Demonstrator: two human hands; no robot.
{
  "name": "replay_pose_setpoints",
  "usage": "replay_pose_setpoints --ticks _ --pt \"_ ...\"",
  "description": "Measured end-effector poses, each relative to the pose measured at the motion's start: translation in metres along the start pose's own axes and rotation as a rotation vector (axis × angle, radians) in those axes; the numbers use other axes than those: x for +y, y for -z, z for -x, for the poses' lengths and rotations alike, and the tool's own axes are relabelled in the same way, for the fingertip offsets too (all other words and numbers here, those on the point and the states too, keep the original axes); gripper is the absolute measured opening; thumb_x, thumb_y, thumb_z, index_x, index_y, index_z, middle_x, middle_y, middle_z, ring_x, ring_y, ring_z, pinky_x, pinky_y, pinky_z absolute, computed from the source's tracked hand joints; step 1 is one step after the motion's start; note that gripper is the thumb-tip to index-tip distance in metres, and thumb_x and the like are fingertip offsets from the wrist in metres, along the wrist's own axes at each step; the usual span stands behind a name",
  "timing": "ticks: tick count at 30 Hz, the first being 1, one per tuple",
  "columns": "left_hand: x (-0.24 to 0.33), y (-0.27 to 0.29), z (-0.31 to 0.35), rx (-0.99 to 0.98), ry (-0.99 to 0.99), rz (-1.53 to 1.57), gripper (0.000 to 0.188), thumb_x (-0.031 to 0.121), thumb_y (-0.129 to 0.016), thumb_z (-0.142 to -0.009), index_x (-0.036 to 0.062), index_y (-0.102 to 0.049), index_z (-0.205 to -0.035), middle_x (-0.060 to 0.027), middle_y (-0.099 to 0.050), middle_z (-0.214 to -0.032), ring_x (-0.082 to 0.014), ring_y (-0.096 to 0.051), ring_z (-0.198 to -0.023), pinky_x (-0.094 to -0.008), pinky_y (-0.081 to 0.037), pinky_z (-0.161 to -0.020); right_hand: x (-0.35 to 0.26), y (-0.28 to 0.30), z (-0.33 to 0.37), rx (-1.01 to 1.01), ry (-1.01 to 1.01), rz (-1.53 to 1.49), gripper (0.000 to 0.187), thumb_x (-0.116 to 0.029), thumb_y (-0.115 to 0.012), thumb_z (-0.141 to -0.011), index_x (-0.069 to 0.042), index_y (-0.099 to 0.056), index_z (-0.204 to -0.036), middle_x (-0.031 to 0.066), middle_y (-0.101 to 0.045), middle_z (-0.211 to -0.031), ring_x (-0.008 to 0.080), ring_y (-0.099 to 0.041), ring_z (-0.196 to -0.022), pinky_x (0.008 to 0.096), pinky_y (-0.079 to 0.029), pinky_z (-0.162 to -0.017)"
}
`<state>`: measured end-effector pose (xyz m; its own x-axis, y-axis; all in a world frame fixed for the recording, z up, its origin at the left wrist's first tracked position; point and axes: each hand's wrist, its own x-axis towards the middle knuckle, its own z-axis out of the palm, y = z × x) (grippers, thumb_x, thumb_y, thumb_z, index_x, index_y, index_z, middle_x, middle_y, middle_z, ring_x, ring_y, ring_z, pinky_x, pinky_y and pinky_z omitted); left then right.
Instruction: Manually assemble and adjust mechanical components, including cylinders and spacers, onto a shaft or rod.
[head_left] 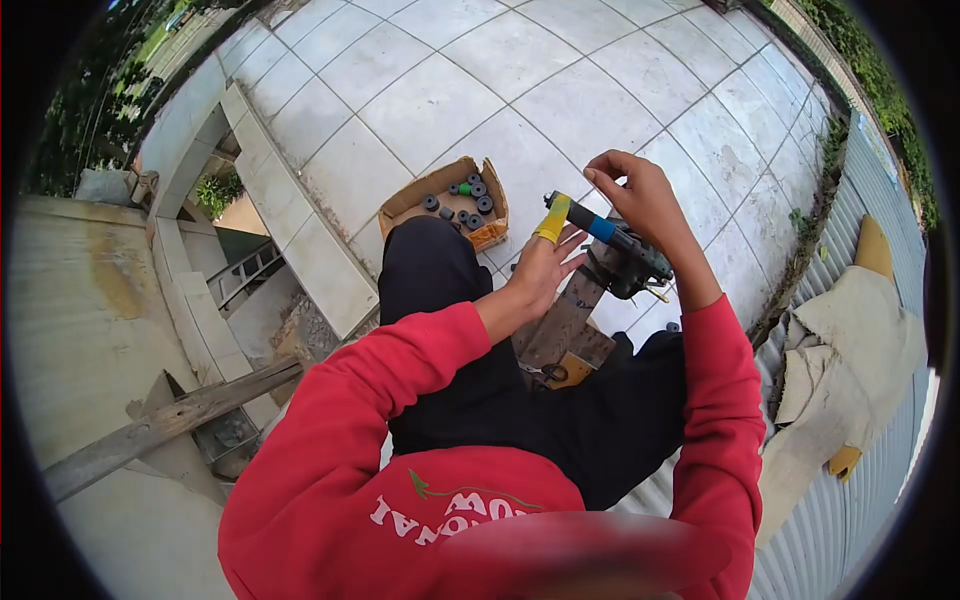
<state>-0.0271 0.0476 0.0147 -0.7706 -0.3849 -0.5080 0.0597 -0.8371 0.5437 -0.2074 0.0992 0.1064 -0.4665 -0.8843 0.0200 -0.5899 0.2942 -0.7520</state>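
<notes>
A black machine with a horizontal shaft (582, 218) is mounted on a wooden block (560, 325) between my knees; a blue band circles the shaft. My left hand (540, 270) is beside the shaft's left end, fingers stretched out. A yellow strip or wrap (552, 220) runs from this hand up to the shaft's end; whether it goes around a finger I cannot tell. Above the shaft, my right hand (635, 190) is raised with thumb and fingertips pinched together. Anything between them is too small to make out. Its wrist partly hides the machine.
Ahead of my left knee stands an open cardboard box (403, 212) holding several dark rolls and a green one. Scissors (550, 373) lie at the block's near end. Left are a low ledge (300, 220) and a wooden pole (190, 415); right, corrugated sheeting (890, 330) with cloth (850, 340).
</notes>
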Motion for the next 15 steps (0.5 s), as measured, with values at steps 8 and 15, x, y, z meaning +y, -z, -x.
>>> replay_pose_setpoints --ticks 8,15 --pt "-0.017 -0.003 -0.015 0.089 -0.127 -0.015 0.039 0.016 -0.033 -0.111 0.0102 -0.045 -0.147 -0.0099 -0.053 -0.144 -0.0264 -0.053 -0.137 -0.0482 -0.045 -0.117 -0.002 -0.063 -0.054 -0.223 -0.03 0.288 0.034 -0.039 -0.08 -0.082 -0.008 -0.079 -0.095 0.0132 -0.078 -0.09 0.0322 -0.075 -0.085 0.0423 -0.059 -0.076" --pt "-0.026 -0.004 -0.024 0.123 -0.114 -0.026 0.037 0.015 -0.034 -0.108 0.0102 -0.049 -0.142 -0.0086 -0.058 -0.142 -0.0234 -0.059 -0.13 -0.043 -0.047 -0.111 -0.012 -0.078 -0.05 -0.175 0.003 0.564 0.017 -0.022 -0.08 -0.075 -0.006 -0.078 -0.082 0.0154 -0.077 -0.087 0.0332 -0.077 -0.083 0.0434 -0.059 -0.069"
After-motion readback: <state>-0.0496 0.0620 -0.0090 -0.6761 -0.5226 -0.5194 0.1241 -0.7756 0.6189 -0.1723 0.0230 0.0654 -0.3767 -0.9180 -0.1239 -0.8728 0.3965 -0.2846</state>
